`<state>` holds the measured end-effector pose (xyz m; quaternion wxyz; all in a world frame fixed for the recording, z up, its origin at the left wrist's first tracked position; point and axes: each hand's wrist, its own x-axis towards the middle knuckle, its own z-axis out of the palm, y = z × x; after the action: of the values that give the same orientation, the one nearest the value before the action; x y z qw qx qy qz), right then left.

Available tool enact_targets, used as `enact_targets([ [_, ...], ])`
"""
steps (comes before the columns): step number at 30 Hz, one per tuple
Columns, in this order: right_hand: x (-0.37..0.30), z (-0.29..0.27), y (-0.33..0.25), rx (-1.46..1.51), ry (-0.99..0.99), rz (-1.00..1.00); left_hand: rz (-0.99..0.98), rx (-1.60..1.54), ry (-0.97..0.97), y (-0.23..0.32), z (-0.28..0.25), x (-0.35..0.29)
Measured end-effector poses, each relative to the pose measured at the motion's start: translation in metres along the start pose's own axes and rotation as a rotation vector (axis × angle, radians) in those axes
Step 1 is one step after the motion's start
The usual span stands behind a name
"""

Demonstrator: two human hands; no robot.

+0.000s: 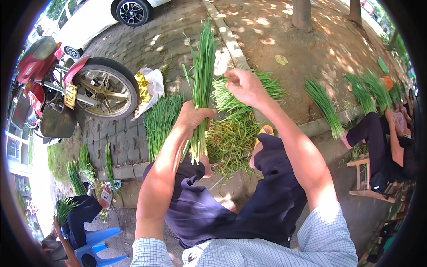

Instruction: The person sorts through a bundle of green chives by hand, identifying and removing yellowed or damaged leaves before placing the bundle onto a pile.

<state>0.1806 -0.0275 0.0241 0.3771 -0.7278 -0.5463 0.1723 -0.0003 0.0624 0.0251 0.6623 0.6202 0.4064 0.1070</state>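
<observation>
My left hand [195,119] is closed around an upright bunch of long green chives [203,71], gripping it near the pale cut ends. To its right, my right hand [247,90] hovers with fingers curled in, and whatever may be between them is too small to make out. Below that hand lies a loose heap of green stalks [267,84]. A pile of yellowish-green trimmings [229,142] covers the ground between my feet. Beside my left forearm rests a thick row of chives [162,120].
A red motorcycle's front wheel [106,89] stands at the left, near a white and gold plastic bag [153,86]. Further chive bundles [324,107] lie along the kerb [311,128] at right. People sit on both sides, one on a blue stool [100,242].
</observation>
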Motion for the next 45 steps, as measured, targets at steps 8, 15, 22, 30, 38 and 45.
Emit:
enact_targets([
  [8,-0.053,0.011,-0.037,0.358,-0.069,0.056,0.245,0.430,0.225,-0.024,0.026,0.022],
  [15,-0.055,-0.011,-0.030,0.753,-0.155,0.306,0.210,0.337,0.100,-0.002,0.049,0.004],
  [22,-0.058,-0.032,-0.012,1.235,-0.163,0.358,0.193,-0.234,-0.094,0.012,0.067,-0.019],
  [30,-0.058,-0.063,0.005,1.291,0.091,0.198,0.197,-0.260,0.000,0.005,0.066,-0.011],
  [38,-0.061,-0.109,0.059,1.359,0.376,0.144,0.214,-0.359,0.058,0.018,0.019,-0.014],
  [45,-0.056,-0.099,0.068,0.639,0.503,0.355,0.202,-0.385,0.163,0.020,-0.003,-0.019],
])
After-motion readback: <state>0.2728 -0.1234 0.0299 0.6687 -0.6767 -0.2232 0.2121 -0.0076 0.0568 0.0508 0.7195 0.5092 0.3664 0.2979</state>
